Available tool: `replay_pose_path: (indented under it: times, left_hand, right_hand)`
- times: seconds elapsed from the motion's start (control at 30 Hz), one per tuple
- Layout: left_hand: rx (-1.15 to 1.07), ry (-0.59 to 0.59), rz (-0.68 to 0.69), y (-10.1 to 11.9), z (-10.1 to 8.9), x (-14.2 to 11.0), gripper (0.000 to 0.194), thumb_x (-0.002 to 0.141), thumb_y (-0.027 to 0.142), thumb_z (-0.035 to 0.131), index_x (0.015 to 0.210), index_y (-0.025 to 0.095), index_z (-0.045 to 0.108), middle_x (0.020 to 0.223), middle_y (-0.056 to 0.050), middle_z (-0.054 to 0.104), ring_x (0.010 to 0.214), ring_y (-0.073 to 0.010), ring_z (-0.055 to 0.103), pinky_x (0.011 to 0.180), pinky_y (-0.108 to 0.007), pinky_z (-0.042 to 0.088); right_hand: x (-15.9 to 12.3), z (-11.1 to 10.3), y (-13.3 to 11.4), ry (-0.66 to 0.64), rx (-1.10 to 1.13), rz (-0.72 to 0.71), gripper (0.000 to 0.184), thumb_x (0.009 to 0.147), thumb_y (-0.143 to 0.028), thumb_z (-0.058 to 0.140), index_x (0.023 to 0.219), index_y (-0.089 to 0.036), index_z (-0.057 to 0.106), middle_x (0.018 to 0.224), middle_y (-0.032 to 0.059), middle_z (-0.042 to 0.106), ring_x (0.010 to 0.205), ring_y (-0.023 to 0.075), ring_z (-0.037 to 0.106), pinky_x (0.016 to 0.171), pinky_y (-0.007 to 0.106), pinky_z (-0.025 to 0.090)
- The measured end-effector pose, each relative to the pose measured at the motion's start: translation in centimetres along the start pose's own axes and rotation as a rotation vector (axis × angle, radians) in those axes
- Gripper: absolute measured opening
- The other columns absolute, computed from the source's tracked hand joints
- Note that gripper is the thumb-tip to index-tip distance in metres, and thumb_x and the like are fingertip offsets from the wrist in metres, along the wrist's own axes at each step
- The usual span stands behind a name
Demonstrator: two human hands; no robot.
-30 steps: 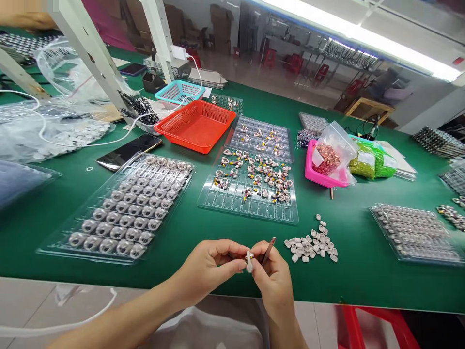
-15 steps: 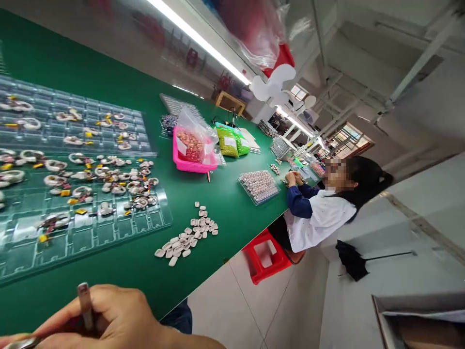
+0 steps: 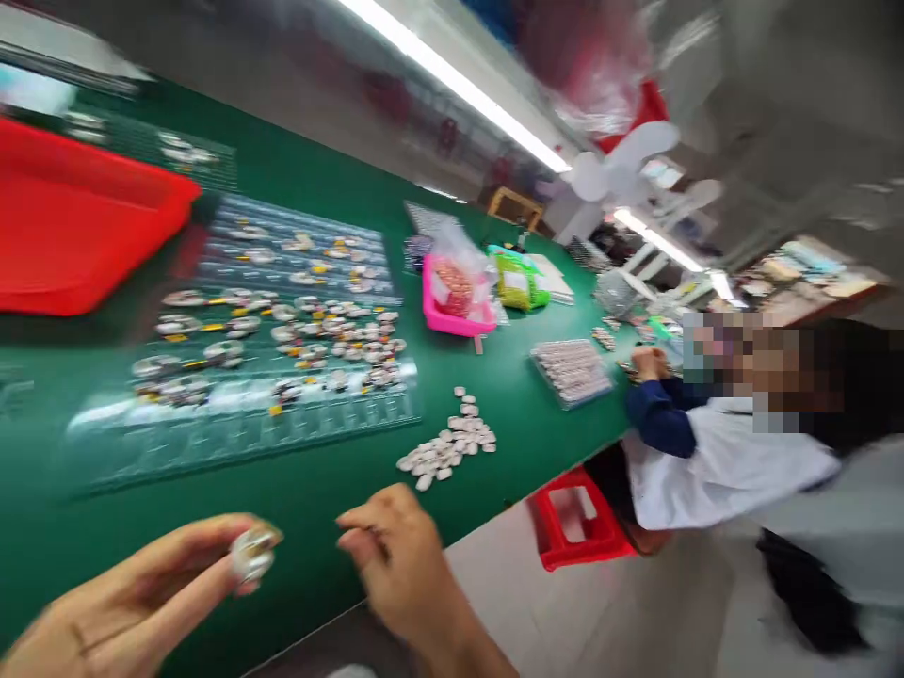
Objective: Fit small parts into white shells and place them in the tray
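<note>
My left hand [image 3: 152, 598] is closed, pinching a small white rounded piece [image 3: 252, 554] with a brownish part between thumb and fingertips. To its right, my right hand [image 3: 402, 556] is also closed, its fingers curled together. A thin metal tool stood in it in the earlier view; now only a dark, blurred bit shows between the fingers. Just beyond the right hand lies a loose pile of small white pieces [image 3: 452, 445]. Clear plastic trays [image 3: 247, 447] farther left carry many white ring-like parts [image 3: 303, 334] with yellow bits.
A red tray [image 3: 85, 226] sits at left. Behind are a pink basket [image 3: 459, 320] with bagged reddish pieces, green bags [image 3: 519, 282] and a filled tray [image 3: 571, 372]. A co-worker [image 3: 720, 461] sits at right by a red stool [image 3: 583, 518], along the green table's edge.
The view has swung left, so the scene sits farther right and the red tray has appeared. Both hands now show, apart from each other; the metal tool no longer shows clearly.
</note>
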State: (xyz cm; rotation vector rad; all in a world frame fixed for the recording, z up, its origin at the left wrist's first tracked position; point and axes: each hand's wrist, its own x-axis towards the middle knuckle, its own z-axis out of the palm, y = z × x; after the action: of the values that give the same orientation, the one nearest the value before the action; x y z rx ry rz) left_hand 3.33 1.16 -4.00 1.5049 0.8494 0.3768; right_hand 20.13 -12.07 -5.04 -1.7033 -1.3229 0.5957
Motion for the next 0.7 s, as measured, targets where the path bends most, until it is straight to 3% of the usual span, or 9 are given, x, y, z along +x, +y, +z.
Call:
replay_pose_path:
  times: [0.07, 0.1, 0.2, 0.3, 0.47, 0.7]
  left_hand:
    - [-0.063, 0.142, -0.067, 0.8, -0.8, -2.2, 0.041, 0.075, 0.062, 0.075, 0.092, 0.025, 0.08, 0.079, -0.002, 0.08, 0.074, -0.0241, 0.072, 0.067, -0.031, 0.061]
    - [-0.155, 0.158, -0.09, 1.3, -0.8, -2.8, 0.042, 0.072, 0.057, 0.08, 0.089, 0.019, 0.079, 0.076, -0.006, 0.078, 0.069, -0.0223, 0.07, 0.064, -0.029, 0.06]
    - [-0.426, 0.186, -0.109, 2.0, -0.2, -2.9, 0.039, 0.069, 0.046, 0.087, 0.092, 0.015, 0.079, 0.074, -0.006, 0.077, 0.06, -0.0147, 0.065, 0.06, -0.024, 0.056]
    - [-0.572, 0.175, -0.114, 1.9, 0.1, -2.8, 0.033, 0.069, 0.04, 0.089, 0.088, 0.014, 0.08, 0.075, -0.006, 0.076, 0.06, -0.0125, 0.063, 0.062, -0.023, 0.055]
    - [-0.677, 0.183, -0.098, 1.8, -0.3, -3.5, 0.029, 0.069, 0.035, 0.091, 0.086, 0.014, 0.081, 0.074, -0.004, 0.076, 0.061, -0.0107, 0.063, 0.061, -0.021, 0.055]
    - [-0.707, 0.19, -0.09, 1.9, -0.5, -3.5, 0.025, 0.07, 0.034, 0.091, 0.084, 0.015, 0.081, 0.07, -0.002, 0.075, 0.059, -0.0085, 0.062, 0.06, -0.018, 0.055]
  right_hand:
    - [-0.4, -0.5, -0.2, 0.038, 0.05, 0.025, 0.02, 0.099, -0.029, 0.057, 0.11, -0.026, 0.074, 0.102, 0.0065, 0.067, 0.094, 0.0186, 0.066, 0.086, 0.031, 0.054]
    - [-0.4, -0.6, -0.3, 0.057, 0.104, 0.023, 0.019, 0.099, -0.025, 0.058, 0.11, -0.027, 0.073, 0.104, 0.0068, 0.069, 0.097, 0.0197, 0.067, 0.089, 0.033, 0.055]
    - [-0.6, -0.2, -0.7, 0.112, 0.392, -0.026, 0.025, 0.097, -0.017, 0.061, 0.114, -0.032, 0.071, 0.108, 0.0062, 0.07, 0.098, 0.0213, 0.07, 0.085, 0.037, 0.061]
    - [-1.2, 0.9, -1.4, 0.172, 0.598, -0.088, 0.031, 0.094, -0.012, 0.063, 0.116, -0.033, 0.071, 0.109, 0.0074, 0.071, 0.096, 0.0225, 0.072, 0.078, 0.039, 0.066]
    - [-1.2, 2.1, -2.0, 0.219, 0.625, -0.143, 0.032, 0.093, -0.01, 0.064, 0.117, -0.031, 0.072, 0.109, 0.008, 0.072, 0.099, 0.0224, 0.072, 0.078, 0.04, 0.067]
    - [-0.7, 2.0, -1.7, 0.196, 0.605, -0.229, 0.035, 0.092, -0.003, 0.061, 0.118, -0.025, 0.07, 0.11, 0.0075, 0.073, 0.099, 0.0196, 0.072, 0.079, 0.036, 0.068]
